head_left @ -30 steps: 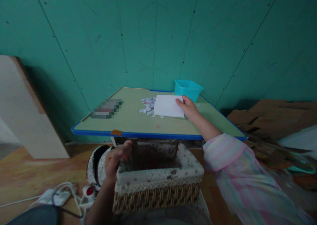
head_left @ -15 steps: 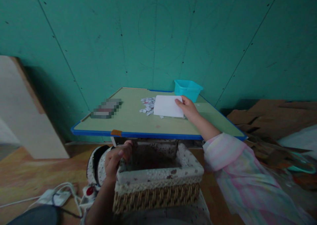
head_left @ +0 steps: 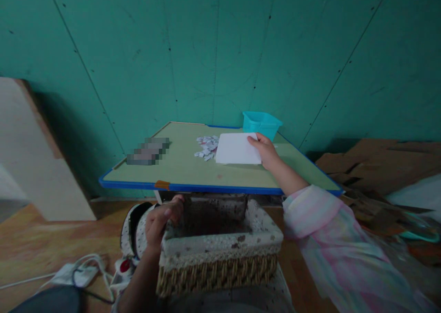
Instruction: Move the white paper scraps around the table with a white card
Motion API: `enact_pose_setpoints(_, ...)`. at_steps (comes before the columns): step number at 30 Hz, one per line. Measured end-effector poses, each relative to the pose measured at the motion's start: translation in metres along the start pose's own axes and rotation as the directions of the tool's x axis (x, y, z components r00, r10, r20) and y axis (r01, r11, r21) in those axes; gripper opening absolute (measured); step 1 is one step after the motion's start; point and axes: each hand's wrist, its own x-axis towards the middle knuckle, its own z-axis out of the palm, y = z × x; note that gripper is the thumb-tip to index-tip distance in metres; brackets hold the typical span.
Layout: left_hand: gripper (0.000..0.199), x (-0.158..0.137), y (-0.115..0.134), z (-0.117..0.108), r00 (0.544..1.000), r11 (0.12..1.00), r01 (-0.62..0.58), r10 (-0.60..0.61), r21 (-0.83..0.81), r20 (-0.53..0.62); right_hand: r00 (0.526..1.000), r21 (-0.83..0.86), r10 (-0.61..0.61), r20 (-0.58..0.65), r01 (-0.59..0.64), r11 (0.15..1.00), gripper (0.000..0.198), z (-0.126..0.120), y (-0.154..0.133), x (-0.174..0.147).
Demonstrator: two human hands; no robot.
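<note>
While the left hand (head_left: 164,218) grips the basket rim (head_left: 220,243), the right hand (head_left: 266,149) pinches a white card (head_left: 236,149) over the desk (head_left: 186,175). Paper scraps (head_left: 206,148) lie beside the card.

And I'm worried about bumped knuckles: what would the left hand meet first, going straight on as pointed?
Probably the table, at its blue near edge; height relative to the left hand is unclear.

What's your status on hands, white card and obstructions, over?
Right hand gripping white card, beside paper scraps. Left hand holding woven basket by its left rim. Table edge between card and basket.
</note>
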Motion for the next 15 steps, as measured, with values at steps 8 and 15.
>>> enact_pose_setpoints(8,0.051,0.000,0.000,0.001,1.000,1.000,-0.016,0.016,0.003,0.009,0.992,-0.147,-0.112,-0.060,0.102,0.984,0.037,-0.005,0.010,0.008)
enact_pose_setpoints(15,0.053,0.002,0.002,0.002,1.000,0.999,-0.017,0.016,0.031,0.017,0.987,-0.269,-0.160,0.015,0.158,0.950,0.037,-0.006,0.012,0.008)
